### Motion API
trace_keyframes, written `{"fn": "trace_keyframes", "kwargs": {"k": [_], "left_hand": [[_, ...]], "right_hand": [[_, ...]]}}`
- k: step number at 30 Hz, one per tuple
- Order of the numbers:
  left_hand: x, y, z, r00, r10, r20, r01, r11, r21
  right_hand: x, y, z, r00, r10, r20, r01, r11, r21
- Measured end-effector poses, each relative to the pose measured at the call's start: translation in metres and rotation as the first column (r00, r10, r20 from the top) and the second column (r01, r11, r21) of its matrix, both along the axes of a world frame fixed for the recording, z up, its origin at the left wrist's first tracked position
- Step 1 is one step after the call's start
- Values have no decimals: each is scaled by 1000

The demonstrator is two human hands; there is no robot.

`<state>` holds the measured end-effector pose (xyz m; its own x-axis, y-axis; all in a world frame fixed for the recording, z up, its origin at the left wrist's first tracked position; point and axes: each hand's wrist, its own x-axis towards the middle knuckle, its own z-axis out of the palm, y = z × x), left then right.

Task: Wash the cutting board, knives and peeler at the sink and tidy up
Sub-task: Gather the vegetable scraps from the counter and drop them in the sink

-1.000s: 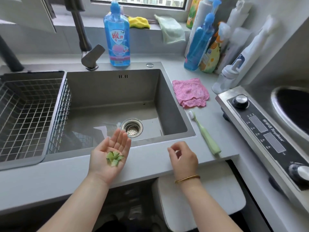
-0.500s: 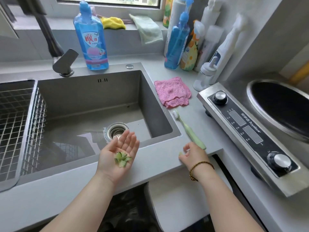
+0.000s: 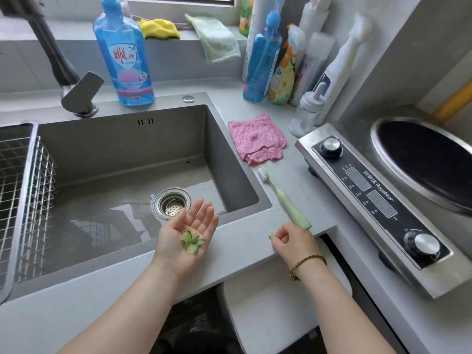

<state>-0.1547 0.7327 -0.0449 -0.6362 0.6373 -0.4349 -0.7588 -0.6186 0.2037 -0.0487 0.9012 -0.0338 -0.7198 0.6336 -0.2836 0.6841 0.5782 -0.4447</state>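
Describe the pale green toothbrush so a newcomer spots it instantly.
Start at the grey steel sink. On the grey counter beside its right rim, nearer than the pink terry cloth, lies the pale green plastic toothbrush. Only it is long and thin, white bristles toward the cloth.

**Sink and vegetable scraps**

Grey rectangular sink (image 3: 115,144), set into the counter (image 3: 240,251); its floor is wet, with a round steel drain strainer (image 3: 171,204) toward the near right. Just near of the strainer, over the sink's near rim, a small heap of green vegetable scraps (image 3: 191,241) lies in the upturned palm of the left hand (image 3: 176,233). To the right, at the counter's near edge, the right hand (image 3: 293,242) pinches one small green scrap (image 3: 271,235) at its fingertips.
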Motion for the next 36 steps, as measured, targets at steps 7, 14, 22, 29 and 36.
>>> {"fn": "trace_keyframes", "kwargs": {"k": [7, 14, 22, 29, 36], "left_hand": [[2, 24, 4, 996, -36, 84, 42, 997, -66], [17, 47, 12, 974, -212, 77, 218, 973, -75], [14, 34, 9, 975, -205, 83, 211, 975, -70], [16, 25, 11, 958, -270, 96, 274, 961, -35], [32, 30, 3, 910, -378, 167, 385, 923, -10]], "right_hand": [[9, -17, 8, 885, -126, -449, 53, 984, -172], [-14, -61, 9, 678, 308, -667, -133, 944, 302], [-18, -70, 2, 673, 346, -654, -138, 927, 349], [-12, -75, 11, 690, 236, -684, -15, 950, 312], [10, -78, 11, 734, 128, -667, 65, 964, 257]]}}
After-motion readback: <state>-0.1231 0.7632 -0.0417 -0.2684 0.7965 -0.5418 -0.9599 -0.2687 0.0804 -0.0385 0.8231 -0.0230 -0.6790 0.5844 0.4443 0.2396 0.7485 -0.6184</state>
